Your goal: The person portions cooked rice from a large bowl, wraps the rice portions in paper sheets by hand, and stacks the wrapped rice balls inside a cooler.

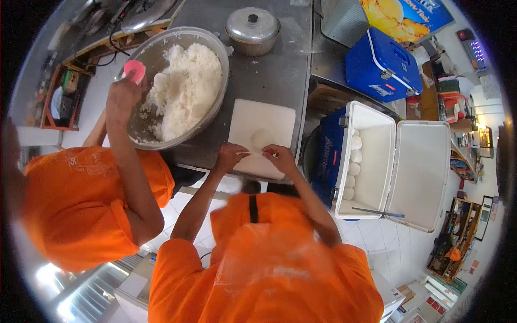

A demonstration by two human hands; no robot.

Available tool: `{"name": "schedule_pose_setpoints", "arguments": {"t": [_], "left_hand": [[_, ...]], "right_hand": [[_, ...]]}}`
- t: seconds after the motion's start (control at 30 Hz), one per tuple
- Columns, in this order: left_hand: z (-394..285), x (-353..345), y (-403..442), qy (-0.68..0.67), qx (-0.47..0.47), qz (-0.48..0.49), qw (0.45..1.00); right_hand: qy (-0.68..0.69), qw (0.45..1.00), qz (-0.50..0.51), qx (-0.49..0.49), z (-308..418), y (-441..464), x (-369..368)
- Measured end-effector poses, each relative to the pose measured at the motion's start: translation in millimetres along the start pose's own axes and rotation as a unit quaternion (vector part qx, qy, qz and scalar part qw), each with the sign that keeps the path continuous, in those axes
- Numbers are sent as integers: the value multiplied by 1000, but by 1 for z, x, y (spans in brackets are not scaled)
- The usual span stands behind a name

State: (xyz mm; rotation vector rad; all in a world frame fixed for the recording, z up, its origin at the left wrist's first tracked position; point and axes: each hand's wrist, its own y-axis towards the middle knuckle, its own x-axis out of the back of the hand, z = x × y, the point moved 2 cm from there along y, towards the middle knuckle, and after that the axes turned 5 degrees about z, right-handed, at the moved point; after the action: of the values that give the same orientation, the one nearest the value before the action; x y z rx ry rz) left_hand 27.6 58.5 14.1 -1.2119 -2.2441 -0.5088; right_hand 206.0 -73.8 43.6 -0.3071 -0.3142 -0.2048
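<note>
A stack of white paper sheets point(240, 116) lies at the near edge of the dark table, with a round portion of white rice point(262, 139) resting on top. On the near side of the rice, my left hand point(232, 156) pinches the top sheet with its fingertips closed. My right hand point(280, 158) is closed in a similar pinch on the sheet a little to the right. The fingertips are small, and the exact edge they grip is hard to make out.
A large metal basin point(222, 54) of cooked rice stands left; a co-worker's hand point(123, 97) holds a pink scoop point(134, 70) over it. A lidded pot point(252, 32) stands behind. Right, an open cooler point(344, 161) holds several white bundles point(354, 168); another blue cooler point(383, 67) is shut.
</note>
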Motion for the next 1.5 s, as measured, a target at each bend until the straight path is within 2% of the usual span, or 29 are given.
{"name": "schedule_pose_setpoints", "arguments": {"t": [0.13,0.2,0.43,0.63,0.73,0.83,0.9,1.03,1.1,1.23,1.33,1.4,1.5], "left_hand": [[8,-4,0,-41,43,24,998],[6,-4,2,-37,135,78,987],[1,0,3,-28,112,68,991],[-7,4,6,-30,126,64,990],[-6,4,4,-39,154,67,985],[0,2,4,-36,126,57,990],[0,2,2,-21,68,14,997],[3,0,2,16,91,26,995],[11,-3,3,-38,119,58,991],[12,-1,1,-79,131,64,986],[9,1,1,-75,138,80,984],[-2,9,3,-56,55,47,996],[-20,20,1,-45,13,32,998]], "right_hand": [[-13,999,-29,26,3,1,-2],[-42,997,-33,52,2,2,-6],[-48,996,-10,75,-2,7,-15],[-75,994,-3,84,3,14,-18],[-95,987,12,127,7,14,-22],[-121,987,27,107,8,16,-24],[-87,992,39,87,8,17,-23],[-75,994,41,70,5,22,-28],[-146,985,32,84,9,23,-29],[-175,979,43,94,16,19,-30],[-142,986,75,42,12,20,-31],[-165,984,54,48,12,21,-31],[-166,983,36,68,10,20,-30]]}}
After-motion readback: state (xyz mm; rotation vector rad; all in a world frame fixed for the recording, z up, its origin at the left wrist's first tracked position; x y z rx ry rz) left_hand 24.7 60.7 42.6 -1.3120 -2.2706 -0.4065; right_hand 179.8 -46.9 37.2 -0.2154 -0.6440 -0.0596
